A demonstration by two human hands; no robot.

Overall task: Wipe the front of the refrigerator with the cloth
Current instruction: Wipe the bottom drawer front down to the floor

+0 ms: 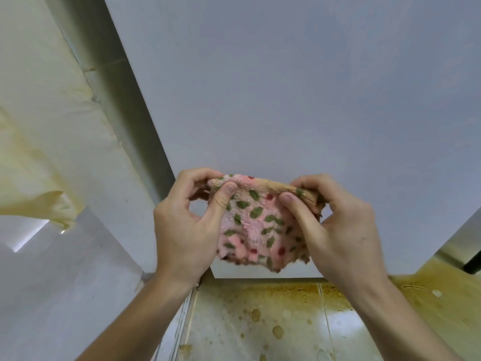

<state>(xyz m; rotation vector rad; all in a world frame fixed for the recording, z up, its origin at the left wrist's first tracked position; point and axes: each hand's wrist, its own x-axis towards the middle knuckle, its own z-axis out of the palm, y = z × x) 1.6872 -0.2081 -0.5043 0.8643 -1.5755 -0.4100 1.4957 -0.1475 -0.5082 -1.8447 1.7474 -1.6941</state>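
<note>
Prepping cloth (253, 222) at fridge front (286, 87)
I've got left hand (187, 225) + right hand (338, 230) pinched shut on its top edge, spreading it, prob. for wipe.

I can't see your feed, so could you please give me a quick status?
Left hand and right hand both gripping cloth. Cloth bunched, held off refrigerator front. Nothing in the way.

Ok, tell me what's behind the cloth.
The pale refrigerator front rises behind the cloth, which both hands hold up. The patch directly behind the cloth, and the fingers gripping its back, are covered.
</note>
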